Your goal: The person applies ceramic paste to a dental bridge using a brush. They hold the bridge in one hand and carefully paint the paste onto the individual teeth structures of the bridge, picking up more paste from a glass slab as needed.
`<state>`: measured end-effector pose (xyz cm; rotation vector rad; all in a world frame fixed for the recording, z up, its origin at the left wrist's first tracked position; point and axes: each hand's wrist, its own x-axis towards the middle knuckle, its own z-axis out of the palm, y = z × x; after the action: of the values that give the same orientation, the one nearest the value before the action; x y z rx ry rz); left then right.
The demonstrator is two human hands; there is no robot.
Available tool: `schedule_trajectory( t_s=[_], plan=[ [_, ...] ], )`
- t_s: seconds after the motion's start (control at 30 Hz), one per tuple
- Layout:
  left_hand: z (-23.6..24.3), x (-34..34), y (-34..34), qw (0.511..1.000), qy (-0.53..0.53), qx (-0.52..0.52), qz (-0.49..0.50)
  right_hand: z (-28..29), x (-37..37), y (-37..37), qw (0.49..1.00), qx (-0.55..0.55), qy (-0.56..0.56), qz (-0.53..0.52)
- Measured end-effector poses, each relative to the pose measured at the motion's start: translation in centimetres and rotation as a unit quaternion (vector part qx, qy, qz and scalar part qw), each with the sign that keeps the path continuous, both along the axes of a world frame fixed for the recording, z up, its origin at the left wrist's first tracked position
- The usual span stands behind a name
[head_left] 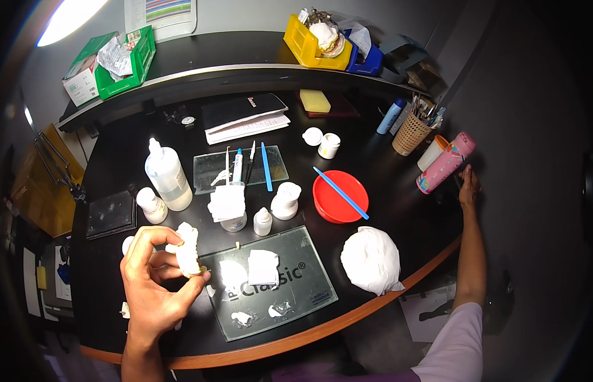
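A lumpy white plaster cast (189, 249) sits pinched upright in the left hand (155, 280) grip; the right hand (468, 183) reaches the pink patterned bottle (445, 163), its grip unclear.

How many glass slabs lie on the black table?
3: a large slab beside the left hand, a clear one under the instruments, a dark one far left.

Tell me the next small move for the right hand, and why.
Probably draw the right hand back toward the glass slab. It is stretched out beside the pink patterned bottle, touching nothing visible, while the left hand alone holds the white plaster cast.
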<state>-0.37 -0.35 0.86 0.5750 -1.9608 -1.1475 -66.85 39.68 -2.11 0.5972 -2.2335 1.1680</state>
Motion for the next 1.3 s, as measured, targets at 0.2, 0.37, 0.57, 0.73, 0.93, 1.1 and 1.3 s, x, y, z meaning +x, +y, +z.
schedule_trajectory(
  t_s=[0.2, 0.37, 0.57, 0.73, 0.93, 1.1, 1.3],
  plan=[
    [0.2, -0.1, 0.1, 1.0, -0.001, -0.007, 0.001, 0.1, -0.3, 0.4, 1.0, 0.018, -0.001, -0.001],
    [0.3, -0.2, 0.2, 1.0, -0.005, -0.007, 0.004, 1.0, 2.0, -0.6, 0.999, 0.034, -0.019, -0.015],
    [0.5, 0.3, 0.4, 1.0, -0.013, 0.0, 0.012, 1.2, 3.2, -1.2, 0.998, 0.043, 0.052, -0.012],
    [-0.5, 0.3, -0.3, 0.999, 0.023, 0.013, -0.02, 1.8, -1.1, 8.5, 0.888, 0.127, 0.391, -0.208],
    [-0.4, -0.6, 0.0, 0.998, 0.062, -0.016, -0.008, 4.2, 20.9, -2.5, 0.911, -0.209, 0.334, 0.121],
    [-0.9, -1.2, 0.7, 0.993, 0.108, -0.045, -0.016, 5.4, 39.9, -14.9, 0.858, -0.125, 0.133, 0.48],
    [-1.9, -0.8, 1.1, 0.985, 0.172, -0.02, 0.001, 5.1, 48.0, -25.5, 0.815, 0.049, 0.04, 0.576]
  ],
)
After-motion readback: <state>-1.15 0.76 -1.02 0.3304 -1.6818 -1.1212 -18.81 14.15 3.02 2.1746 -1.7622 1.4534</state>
